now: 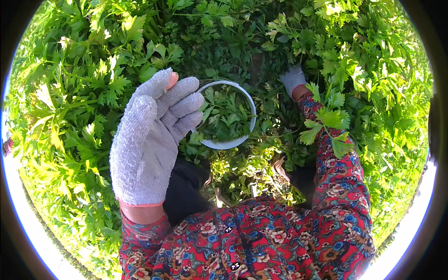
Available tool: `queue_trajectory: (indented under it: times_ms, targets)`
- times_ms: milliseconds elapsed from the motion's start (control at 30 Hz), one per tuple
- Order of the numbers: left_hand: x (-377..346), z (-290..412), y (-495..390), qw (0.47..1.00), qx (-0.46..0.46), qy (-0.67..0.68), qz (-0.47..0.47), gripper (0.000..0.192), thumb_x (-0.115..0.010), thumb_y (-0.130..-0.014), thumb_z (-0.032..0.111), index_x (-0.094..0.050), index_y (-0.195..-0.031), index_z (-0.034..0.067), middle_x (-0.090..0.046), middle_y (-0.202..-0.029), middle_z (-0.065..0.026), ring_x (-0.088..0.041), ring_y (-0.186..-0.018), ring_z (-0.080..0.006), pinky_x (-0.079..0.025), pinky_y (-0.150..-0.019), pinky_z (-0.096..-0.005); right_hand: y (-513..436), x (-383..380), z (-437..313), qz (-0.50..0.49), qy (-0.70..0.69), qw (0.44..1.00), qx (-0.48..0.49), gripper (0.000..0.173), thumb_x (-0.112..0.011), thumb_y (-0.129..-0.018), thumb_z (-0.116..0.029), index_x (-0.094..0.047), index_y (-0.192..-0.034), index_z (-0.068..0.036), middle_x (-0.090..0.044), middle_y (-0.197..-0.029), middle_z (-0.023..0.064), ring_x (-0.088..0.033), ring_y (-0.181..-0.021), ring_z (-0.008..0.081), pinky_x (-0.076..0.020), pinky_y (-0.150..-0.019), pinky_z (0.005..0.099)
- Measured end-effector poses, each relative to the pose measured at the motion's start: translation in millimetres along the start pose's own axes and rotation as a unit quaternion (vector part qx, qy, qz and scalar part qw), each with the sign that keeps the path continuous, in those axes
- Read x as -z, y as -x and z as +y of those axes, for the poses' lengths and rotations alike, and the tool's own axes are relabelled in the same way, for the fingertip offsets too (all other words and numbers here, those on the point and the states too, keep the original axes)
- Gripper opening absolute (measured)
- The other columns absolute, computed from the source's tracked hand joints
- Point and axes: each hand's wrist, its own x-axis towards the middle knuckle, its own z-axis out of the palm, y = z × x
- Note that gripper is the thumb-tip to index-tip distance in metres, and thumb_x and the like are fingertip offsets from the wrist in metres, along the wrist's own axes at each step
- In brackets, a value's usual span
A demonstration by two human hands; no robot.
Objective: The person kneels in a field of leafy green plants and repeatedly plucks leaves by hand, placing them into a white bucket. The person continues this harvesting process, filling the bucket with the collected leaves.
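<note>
My left hand (148,140), in a worn grey knit glove with an orange cuff edge, is raised close to the camera. Its fingers curl loosely with nothing visible between them, and a bare fingertip pokes through a hole in the glove. Just beyond those fingers stands a round white bucket (252,120) holding cut green leaves (227,113). Gloved in grey too, my right hand (293,79) reaches low among the celery-like plants (336,63) right of the bucket. Foliage and shade hide what its fingers touch. A leafy sprig (329,127) overlaps my right sleeve.
Dense celery-like foliage (70,115) rises on both sides. Low, darker leaves (224,59) cover the shaded strip beyond the bucket. Between my dark-clothed legs (185,189) lie sunlit leaves and pale stems (252,175).
</note>
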Motion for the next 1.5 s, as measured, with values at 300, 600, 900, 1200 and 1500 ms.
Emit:
queue_trajectory:
  times_ms: [300,600,900,1200,1500]
  targets:
    - [8,-2,-5,1.000,-0.004,-0.002,-0.006,0.048,-0.040,-0.102,0.029,-0.042,-0.136,-0.003,-0.048,-0.135,-0.0232,-0.056,-0.114,-0.0271,-0.048,-0.097,-0.0389,21,-11,47,0.057,0.066,0.994,0.062,0.027,-0.055,-0.085,-0.020,-0.067,-0.109,-0.023,-0.060,-0.124,0.0046,-0.043,-0.129,0.0249,-0.0306,-0.107,0.0497]
    - [14,0,-5,0.998,-0.002,0.010,-0.063,0.051,-0.041,-0.101,0.030,-0.037,-0.139,-0.005,-0.045,-0.138,-0.0241,-0.053,-0.119,-0.0283,-0.044,-0.102,-0.0399,26,25,-3,-0.056,0.063,0.996,0.011,0.028,-0.056,-0.084,-0.022,-0.069,-0.109,-0.017,-0.060,-0.124,0.0051,-0.042,-0.130,0.0266,-0.0274,-0.108,0.0520]
    - [16,-5,-4,0.996,-0.020,-0.006,-0.085,0.046,-0.048,-0.098,0.028,-0.048,-0.130,-0.005,-0.053,-0.129,-0.0236,-0.055,-0.116,-0.0291,-0.045,-0.100,-0.0390,108,55,-119,-0.062,-0.110,0.992,0.021,0.031,-0.053,-0.088,-0.028,-0.070,-0.111,-0.018,-0.068,-0.116,0.0047,-0.062,-0.108,0.0294,-0.0385,-0.094,0.0532]
    - [19,-22,-20,0.992,-0.016,0.018,-0.125,0.043,-0.056,-0.094,0.028,-0.053,-0.124,-0.001,-0.058,-0.122,-0.0204,-0.058,-0.111,-0.0283,-0.046,-0.096,-0.0388,182,47,-179,-0.107,-0.250,0.958,-0.085,0.028,-0.055,-0.086,-0.029,-0.073,-0.106,-0.019,-0.070,-0.109,0.0047,-0.065,-0.102,0.0261,-0.0427,-0.085,0.0461]
    - [28,-25,-39,0.996,-0.023,0.015,-0.082,0.038,-0.057,-0.093,0.025,-0.054,-0.120,-0.002,-0.057,-0.122,-0.0218,-0.056,-0.112,-0.0326,-0.047,-0.094,-0.0411,203,5,-154,-0.128,-0.173,0.974,-0.075,0.035,-0.053,-0.088,-0.036,-0.070,-0.110,-0.015,-0.067,-0.115,0.0095,-0.064,-0.104,0.0296,-0.0465,-0.087,0.0478]
